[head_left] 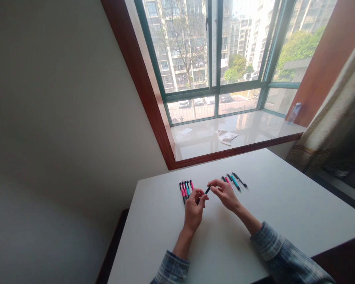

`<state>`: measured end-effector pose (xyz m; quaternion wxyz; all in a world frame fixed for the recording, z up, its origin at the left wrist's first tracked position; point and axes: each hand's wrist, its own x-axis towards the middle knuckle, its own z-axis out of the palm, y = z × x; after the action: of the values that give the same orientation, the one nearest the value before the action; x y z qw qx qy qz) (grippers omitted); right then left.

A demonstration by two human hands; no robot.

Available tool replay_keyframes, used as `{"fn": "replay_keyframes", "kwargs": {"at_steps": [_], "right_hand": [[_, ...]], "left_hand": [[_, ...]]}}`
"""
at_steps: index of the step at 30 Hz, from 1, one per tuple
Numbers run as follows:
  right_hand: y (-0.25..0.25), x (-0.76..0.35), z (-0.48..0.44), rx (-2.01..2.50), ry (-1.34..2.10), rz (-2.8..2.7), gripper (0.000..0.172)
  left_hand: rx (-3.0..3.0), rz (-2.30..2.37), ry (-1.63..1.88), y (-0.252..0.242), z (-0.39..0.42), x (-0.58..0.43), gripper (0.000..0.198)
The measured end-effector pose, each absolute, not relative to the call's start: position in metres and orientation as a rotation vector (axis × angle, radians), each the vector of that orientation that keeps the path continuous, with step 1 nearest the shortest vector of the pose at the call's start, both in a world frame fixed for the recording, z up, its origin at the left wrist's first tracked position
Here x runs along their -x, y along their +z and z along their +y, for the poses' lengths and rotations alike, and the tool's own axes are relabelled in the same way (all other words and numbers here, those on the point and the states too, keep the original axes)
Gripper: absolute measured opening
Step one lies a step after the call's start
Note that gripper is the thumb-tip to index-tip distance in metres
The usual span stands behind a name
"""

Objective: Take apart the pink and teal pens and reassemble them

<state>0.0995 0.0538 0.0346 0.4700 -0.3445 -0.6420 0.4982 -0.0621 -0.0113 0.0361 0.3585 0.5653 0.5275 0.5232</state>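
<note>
Between both hands, above the white table (233,236), is a pen (207,190) with a black end and a bit of teal showing. My left hand (194,209) is closed on its lower part, and the fingers hide much of it. My right hand (224,194) pinches the black upper end. Just beyond my left hand lies a row of several pink and teal pens (184,190) with black grips. Past my right hand are several pens and pen parts, among them a pink piece (228,181), a teal barrel (235,183) and a black pen (239,180).
Behind the table a window sill (195,146) holds a crumpled white cloth (226,137), a flat paper (185,131) and a clear bottle (294,113). A curtain (322,122) hangs at the right. A wall (77,138) stands on the left.
</note>
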Motion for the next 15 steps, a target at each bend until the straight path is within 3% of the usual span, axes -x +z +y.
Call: {"fn": "replay_keyframes", "kwargs": {"at_steps": [15], "right_hand": [[0.0350,-0.1016,0.0533,0.768,1.385,-1.407,0.042]], "left_hand": [[-1.464,1.355,1.319,0.0373,-0.0128,0.0623,0.027]]}}
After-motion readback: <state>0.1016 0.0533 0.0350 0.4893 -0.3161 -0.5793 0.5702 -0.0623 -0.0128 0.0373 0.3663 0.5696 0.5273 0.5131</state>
